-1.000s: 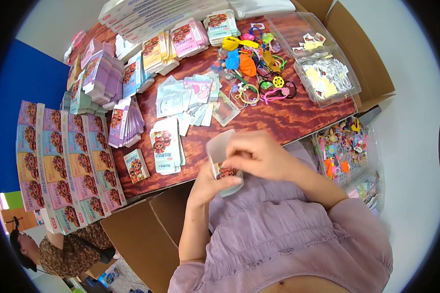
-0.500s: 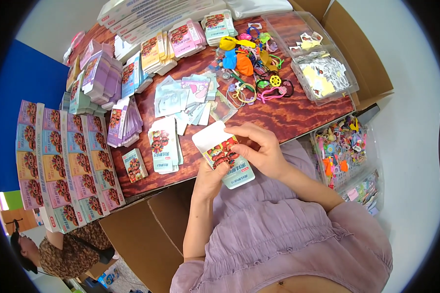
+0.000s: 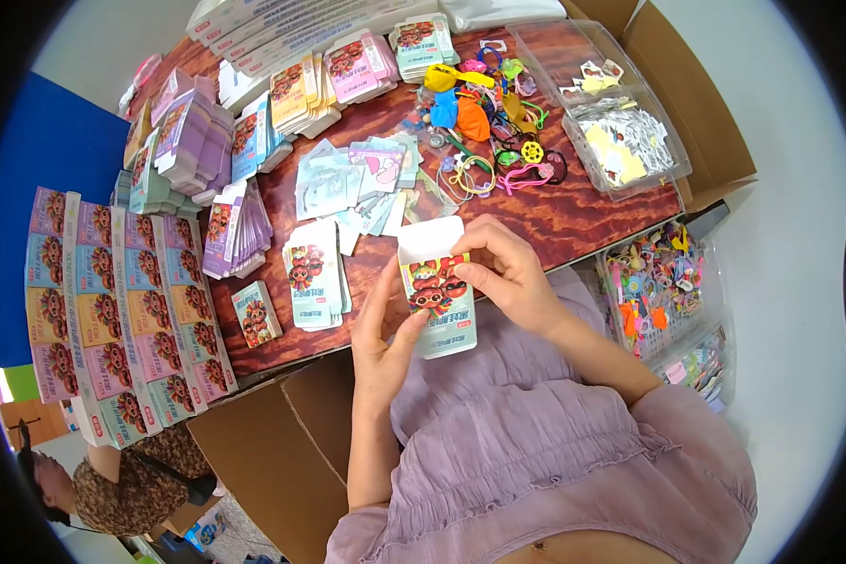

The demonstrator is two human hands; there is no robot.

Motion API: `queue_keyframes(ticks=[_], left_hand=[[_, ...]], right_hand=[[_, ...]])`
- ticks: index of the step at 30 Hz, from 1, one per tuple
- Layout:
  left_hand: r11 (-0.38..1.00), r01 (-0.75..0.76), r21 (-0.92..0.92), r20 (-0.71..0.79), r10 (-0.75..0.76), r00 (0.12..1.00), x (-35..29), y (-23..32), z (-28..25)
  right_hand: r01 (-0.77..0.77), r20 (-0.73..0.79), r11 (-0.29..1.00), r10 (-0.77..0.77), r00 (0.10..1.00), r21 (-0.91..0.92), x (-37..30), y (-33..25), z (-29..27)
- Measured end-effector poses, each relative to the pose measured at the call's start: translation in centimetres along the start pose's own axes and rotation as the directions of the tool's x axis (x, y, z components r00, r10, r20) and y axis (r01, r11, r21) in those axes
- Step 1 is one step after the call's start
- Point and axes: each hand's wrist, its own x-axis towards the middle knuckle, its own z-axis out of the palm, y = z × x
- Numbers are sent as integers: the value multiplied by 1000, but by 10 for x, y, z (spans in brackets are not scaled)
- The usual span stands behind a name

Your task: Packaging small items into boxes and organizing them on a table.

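A small pale-green carton (image 3: 449,340) with a printed cartoon front is held up over my lap at the table's near edge. Its white top flap (image 3: 429,241) stands raised. My left hand (image 3: 382,343) grips the carton's left side, thumb on the front and fingers along the edge. At the upper right corner, my right hand (image 3: 508,273) pinches the carton between thumb and fingers. Left of it lies a stack of flat green cartons (image 3: 314,287), with a small filled-out box (image 3: 256,315) beside that.
Farther back are loose printed bags (image 3: 334,188), a heap of colourful hair ties (image 3: 484,132) and rows of flattened cartons (image 3: 303,99). A clear tray (image 3: 620,141) of paper pieces sits at right. Display boxes (image 3: 113,310) stand at left; another person (image 3: 132,479) is beyond.
The carton has turned more upright and its body has opened out into a box shape. My left hand has shifted to its left side; the right hand stays near the top corner.
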Motion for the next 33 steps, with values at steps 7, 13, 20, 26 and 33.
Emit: queue_keyframes(ticks=[7,13,20,26,33], left_hand=[[998,50,-25,53,-49,997,-4,5,2],[998,55,-37,83,-51,995,-5,0,2],[997,72,33,-11,-71,997,-6,-3,10],[982,87,168,17,-91,996,-4,-4,14],[982,133,133,42,-140,989,-7,-5,12]], right_hand=[[-53,36,997,50,998,64,-4,-3,-6],[69,138,974,-39,990,-216,-8,-7,-16],[5,63,993,3,998,-119,-3,-17,-6],[-179,58,983,176,983,50,-7,2,-7],[-278,-4,958,279,960,72,0,-3,-9]])
